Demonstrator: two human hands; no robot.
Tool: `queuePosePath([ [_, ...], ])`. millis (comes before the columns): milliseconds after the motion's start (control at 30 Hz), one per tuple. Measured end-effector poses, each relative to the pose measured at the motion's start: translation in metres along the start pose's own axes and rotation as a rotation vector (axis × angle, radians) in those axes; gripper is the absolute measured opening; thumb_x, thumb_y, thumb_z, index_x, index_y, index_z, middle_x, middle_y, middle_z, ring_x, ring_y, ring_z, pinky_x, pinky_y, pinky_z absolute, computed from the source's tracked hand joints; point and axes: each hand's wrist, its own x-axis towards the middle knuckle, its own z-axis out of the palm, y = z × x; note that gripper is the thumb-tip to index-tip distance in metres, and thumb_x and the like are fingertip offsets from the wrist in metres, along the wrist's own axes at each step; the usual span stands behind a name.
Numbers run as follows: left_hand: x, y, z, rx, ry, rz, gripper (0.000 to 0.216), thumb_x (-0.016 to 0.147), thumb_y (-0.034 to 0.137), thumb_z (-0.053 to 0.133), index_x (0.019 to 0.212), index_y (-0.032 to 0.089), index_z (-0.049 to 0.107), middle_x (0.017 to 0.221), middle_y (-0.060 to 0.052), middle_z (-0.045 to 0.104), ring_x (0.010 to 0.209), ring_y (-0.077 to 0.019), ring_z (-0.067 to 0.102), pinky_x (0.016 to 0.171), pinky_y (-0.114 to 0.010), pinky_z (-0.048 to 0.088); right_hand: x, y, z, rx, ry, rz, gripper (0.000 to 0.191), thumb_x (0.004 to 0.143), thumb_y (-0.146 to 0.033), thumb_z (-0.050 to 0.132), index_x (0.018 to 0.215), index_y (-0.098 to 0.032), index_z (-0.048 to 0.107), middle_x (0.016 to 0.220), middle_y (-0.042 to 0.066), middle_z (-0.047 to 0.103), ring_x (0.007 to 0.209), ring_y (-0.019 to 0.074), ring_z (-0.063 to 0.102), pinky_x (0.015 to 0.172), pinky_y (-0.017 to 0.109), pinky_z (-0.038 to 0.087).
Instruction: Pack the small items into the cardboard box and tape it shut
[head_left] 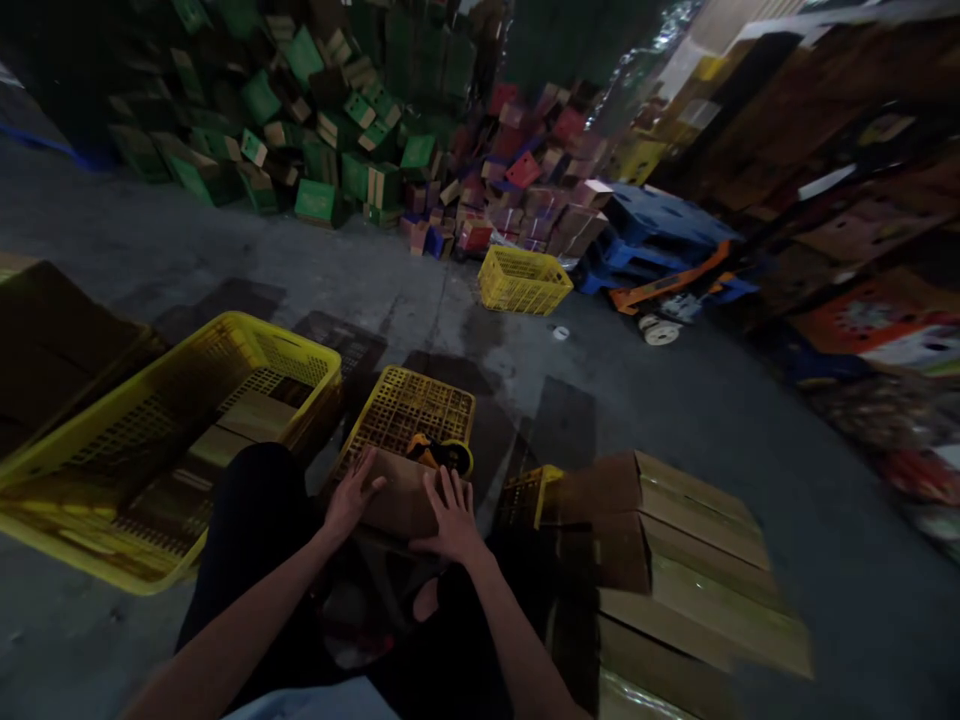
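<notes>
A small brown cardboard box (397, 495) sits in front of my knees, at the near end of a yellow crate (409, 400) with a grid surface. My left hand (351, 500) lies against the box's left end with its fingers apart. On the right end, my right hand (452, 517) rests with fingers stretched and spread over the cardboard. Just behind the box, a yellow and black tape dispenser (442, 453) lies on the crate. Both hands touch the box; its underside is hidden.
A large yellow crate (135, 420) on my left holds several cardboard boxes (251, 415). Stacked cartons (705, 560) stand at my right. Farther off are another yellow crate (525, 282), blue pallets (652, 225), an orange pallet jack (667, 283) and piled green cartons (315, 200).
</notes>
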Motion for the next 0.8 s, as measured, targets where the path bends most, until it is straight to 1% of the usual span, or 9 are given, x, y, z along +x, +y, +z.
queuePosePath([
  [67,0.0,-0.002,0.001,-0.014,0.0,-0.001,0.064,0.099,0.048,0.049,0.157,0.031,0.029,0.162,-0.005,0.034,0.149,-0.0214,0.031,0.119,-0.04,0.033,-0.006,0.001,0.014,0.085,0.18,0.145,0.126,0.069,-0.067,0.075,0.161,-0.025,0.0,0.168,0.016,0.003,0.153,0.0414,0.003,0.117,0.065,0.017],
  [133,0.0,-0.003,0.001,-0.022,0.001,0.012,0.063,0.099,0.048,0.05,0.157,0.03,0.03,0.162,-0.005,0.033,0.149,-0.0215,0.03,0.12,-0.041,0.032,-0.015,0.001,0.03,0.238,0.407,0.358,0.109,0.087,-0.059,0.058,0.16,-0.015,-0.01,0.166,0.022,0.007,0.153,0.0384,0.012,0.115,0.06,0.028],
  [200,-0.001,-0.003,0.001,-0.03,0.001,0.026,0.063,0.099,0.047,0.05,0.157,0.03,0.03,0.162,-0.005,0.033,0.15,-0.0213,0.03,0.12,-0.04,0.031,-0.023,0.001,0.043,0.398,0.472,0.481,0.097,0.096,-0.055,0.045,0.158,-0.01,-0.014,0.163,0.026,0.019,0.149,0.0353,0.029,0.112,0.055,0.036],
  [267,-0.002,-0.003,0.001,-0.032,0.001,0.025,0.063,0.099,0.047,0.05,0.157,0.03,0.03,0.162,-0.004,0.034,0.149,-0.0214,0.031,0.12,-0.04,0.032,-0.03,-0.001,0.05,0.486,0.468,0.485,0.089,0.099,-0.053,0.038,0.159,-0.012,-0.013,0.163,0.022,0.024,0.146,0.0303,0.036,0.111,0.049,0.04],
  [367,-0.002,-0.001,0.001,-0.005,0.016,0.015,0.063,0.099,0.048,0.05,0.157,0.03,0.031,0.16,-0.006,0.038,0.146,-0.023,0.037,0.117,-0.04,0.037,-0.033,-0.004,0.049,0.477,0.481,0.427,0.078,0.101,-0.049,0.033,0.161,-0.017,-0.005,0.165,0.015,0.023,0.149,0.0246,0.032,0.114,0.044,0.038],
  [433,-0.002,0.0,0.001,0.033,0.026,0.007,0.063,0.099,0.048,0.051,0.156,0.03,0.033,0.158,-0.007,0.041,0.145,-0.0245,0.039,0.114,-0.041,0.041,-0.032,-0.006,0.047,0.443,0.477,0.395,0.071,0.102,-0.046,0.03,0.161,-0.018,0.002,0.165,0.013,0.024,0.151,0.0244,0.028,0.116,0.045,0.035],
  [533,-0.004,0.003,0.001,0.095,0.016,-0.004,0.063,0.099,0.049,0.049,0.157,0.029,0.032,0.159,-0.008,0.04,0.147,-0.0263,0.034,0.112,-0.042,0.043,-0.028,-0.011,0.049,0.382,0.433,0.407,0.067,0.103,-0.046,0.027,0.161,-0.018,0.009,0.164,0.016,0.024,0.151,0.0297,0.027,0.113,0.05,0.038],
  [667,-0.006,0.007,-0.002,0.146,-0.015,0.003,0.07,0.098,0.055,0.048,0.159,0.029,0.025,0.163,-0.009,0.031,0.149,-0.0281,0.031,0.112,-0.043,0.042,-0.025,-0.022,0.051,0.217,0.376,0.481,0.07,0.101,-0.051,0.033,0.161,-0.018,0.016,0.162,0.022,0.024,0.146,0.0396,0.034,0.106,0.054,0.044],
  [800,-0.008,0.008,-0.003,0.129,-0.026,0.014,0.07,0.099,0.056,0.047,0.159,0.031,0.023,0.164,-0.008,0.028,0.149,-0.0271,0.032,0.114,-0.043,0.039,-0.024,-0.033,0.041,0.073,0.258,0.523,0.077,0.1,-0.055,0.033,0.161,-0.016,0.008,0.163,0.024,0.02,0.145,0.0418,0.035,0.105,0.052,0.044],
])
